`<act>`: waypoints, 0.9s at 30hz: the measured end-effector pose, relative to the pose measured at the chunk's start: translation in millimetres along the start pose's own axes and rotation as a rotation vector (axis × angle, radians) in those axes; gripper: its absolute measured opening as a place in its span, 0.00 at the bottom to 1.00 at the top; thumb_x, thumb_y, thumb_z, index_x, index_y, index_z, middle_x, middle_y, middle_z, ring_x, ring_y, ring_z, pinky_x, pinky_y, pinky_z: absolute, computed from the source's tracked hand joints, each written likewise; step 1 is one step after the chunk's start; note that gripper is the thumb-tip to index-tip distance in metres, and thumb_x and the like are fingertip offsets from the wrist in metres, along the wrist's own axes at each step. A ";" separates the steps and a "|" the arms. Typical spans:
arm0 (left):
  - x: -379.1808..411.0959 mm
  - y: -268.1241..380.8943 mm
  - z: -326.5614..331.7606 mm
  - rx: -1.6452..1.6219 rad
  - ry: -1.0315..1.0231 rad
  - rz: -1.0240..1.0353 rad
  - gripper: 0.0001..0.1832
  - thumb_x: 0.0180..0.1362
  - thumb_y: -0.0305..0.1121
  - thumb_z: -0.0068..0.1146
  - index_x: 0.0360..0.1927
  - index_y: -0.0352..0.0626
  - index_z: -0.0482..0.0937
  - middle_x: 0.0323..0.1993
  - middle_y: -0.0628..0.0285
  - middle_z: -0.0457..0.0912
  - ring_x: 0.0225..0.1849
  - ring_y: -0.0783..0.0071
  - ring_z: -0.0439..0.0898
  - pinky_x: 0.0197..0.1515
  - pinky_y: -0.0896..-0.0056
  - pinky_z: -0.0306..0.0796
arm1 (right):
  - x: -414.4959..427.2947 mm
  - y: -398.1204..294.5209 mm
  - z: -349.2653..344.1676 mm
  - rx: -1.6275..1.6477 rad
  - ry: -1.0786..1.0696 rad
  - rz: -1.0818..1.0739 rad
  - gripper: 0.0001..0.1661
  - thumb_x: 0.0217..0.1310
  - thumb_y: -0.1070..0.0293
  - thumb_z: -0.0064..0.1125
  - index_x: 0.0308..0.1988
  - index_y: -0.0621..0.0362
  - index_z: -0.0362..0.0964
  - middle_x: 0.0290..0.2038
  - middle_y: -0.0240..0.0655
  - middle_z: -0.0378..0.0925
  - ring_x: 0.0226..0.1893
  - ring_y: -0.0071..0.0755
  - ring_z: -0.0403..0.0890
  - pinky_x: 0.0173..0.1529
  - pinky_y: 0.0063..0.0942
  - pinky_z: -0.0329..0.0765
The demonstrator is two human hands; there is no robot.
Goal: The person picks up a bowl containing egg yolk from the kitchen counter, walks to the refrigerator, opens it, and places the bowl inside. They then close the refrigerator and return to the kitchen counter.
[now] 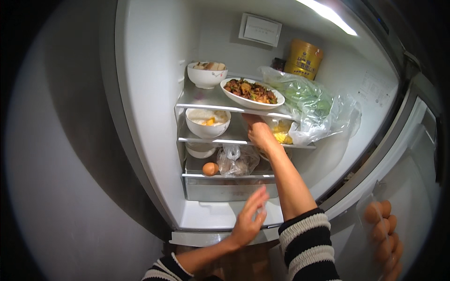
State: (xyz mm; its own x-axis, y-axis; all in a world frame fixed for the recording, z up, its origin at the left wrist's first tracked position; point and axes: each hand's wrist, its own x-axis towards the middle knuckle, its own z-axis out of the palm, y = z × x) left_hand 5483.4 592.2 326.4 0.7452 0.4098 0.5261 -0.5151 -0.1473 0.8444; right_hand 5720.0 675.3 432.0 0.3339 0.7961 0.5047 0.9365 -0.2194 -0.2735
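Note:
My right hand [258, 130] reaches into the middle level of an open refrigerator, its fingertips hidden under the top shelf. Whether it grips anything there cannot be made out. Just right of it lies a clear bag with yellow contents [282, 135]. To its left stands a white bowl [208, 130] of pale food with orange pieces. Above, an oval white plate of cooked food [251, 93] rests at the top shelf's front edge. My left hand [249, 219], slightly blurred, hovers before the lower drawer [230, 190], empty with its fingers apart.
A plastic bag of green vegetables [309, 100] overhangs the top shelf at right. Behind it are a gold canister [304, 58] and a dark jar [278, 64]. Below, an egg [210, 169] sits near the shelf edge beside a knotted bag [239, 163]. Several eggs [385, 224] fill the door rack.

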 end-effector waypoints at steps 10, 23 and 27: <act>-151.8 -36.3 -37.7 0.248 0.010 -0.212 0.14 0.56 0.19 0.47 0.45 0.39 0.79 0.54 0.56 0.73 0.54 0.64 0.74 0.50 0.71 0.71 | -52.0 -56.3 -3.7 -0.519 0.557 -0.438 0.22 0.46 0.75 0.54 0.46 0.53 0.73 0.46 0.36 0.72 0.44 0.39 0.73 0.44 0.33 0.69; -228.6 -59.7 -69.3 0.295 0.111 -0.421 0.12 0.58 0.22 0.48 0.45 0.38 0.78 0.54 0.57 0.71 0.50 0.67 0.75 0.45 0.73 0.72 | -35.4 -46.6 1.8 -0.196 0.348 -0.244 0.19 0.53 0.78 0.51 0.47 0.66 0.71 0.46 0.48 0.75 0.47 0.53 0.75 0.50 0.38 0.73; -236.1 -67.8 -66.5 0.267 0.106 -0.447 0.12 0.59 0.23 0.48 0.45 0.38 0.78 0.55 0.57 0.71 0.49 0.67 0.75 0.45 0.73 0.72 | 0.9 -39.7 9.5 0.100 0.074 0.070 0.24 0.57 0.71 0.49 0.54 0.64 0.68 0.54 0.53 0.70 0.52 0.56 0.73 0.54 0.36 0.71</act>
State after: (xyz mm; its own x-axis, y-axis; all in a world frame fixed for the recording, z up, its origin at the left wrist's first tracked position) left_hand 5314.2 565.3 138.2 0.8135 0.5715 0.1074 -0.0209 -0.1559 0.9876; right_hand 5682.0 690.1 435.5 0.4081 0.7366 0.5393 0.8966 -0.2122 -0.3886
